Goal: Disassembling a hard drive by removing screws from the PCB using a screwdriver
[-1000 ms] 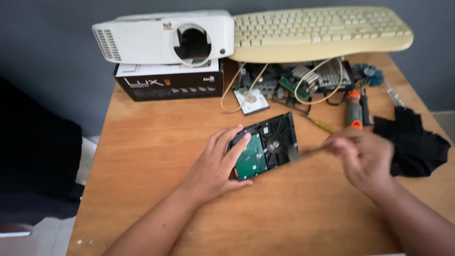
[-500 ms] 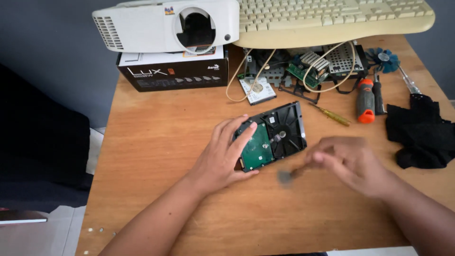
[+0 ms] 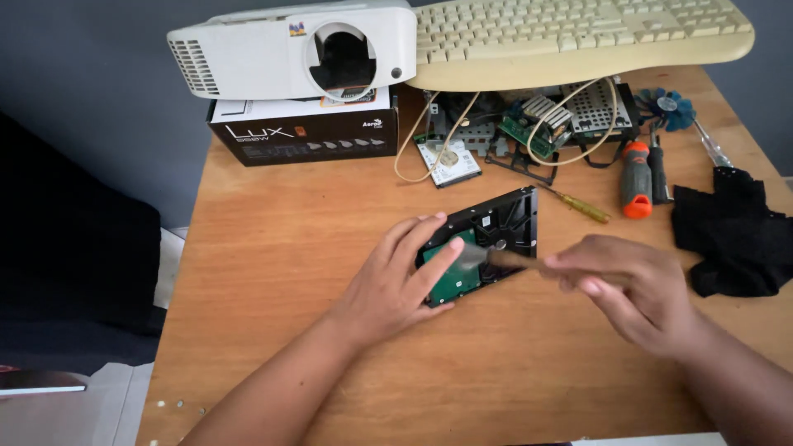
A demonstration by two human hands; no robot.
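A black hard drive (image 3: 496, 231) with a green circuit board lies underside up on the wooden table (image 3: 273, 248). My left hand (image 3: 396, 281) rests on its near left end and holds it down. My right hand (image 3: 632, 285) grips a thin brush (image 3: 496, 258) by its wooden handle. The brush's blurred bristle end lies over the drive's circuit board, close to my left fingers.
A white projector (image 3: 297, 49) sits on a black box (image 3: 306, 128) at the back left, a cream keyboard (image 3: 578, 37) beside it. Circuit parts with a cable (image 3: 537, 124), a small drive (image 3: 448, 162), screwdrivers (image 3: 636, 177) and a black cloth (image 3: 735, 235) lie to the right.
My right hand has brought the brush from the drive's right side down and then onto the circuit board. The left hand stays on the drive. The camera has tilted slightly.
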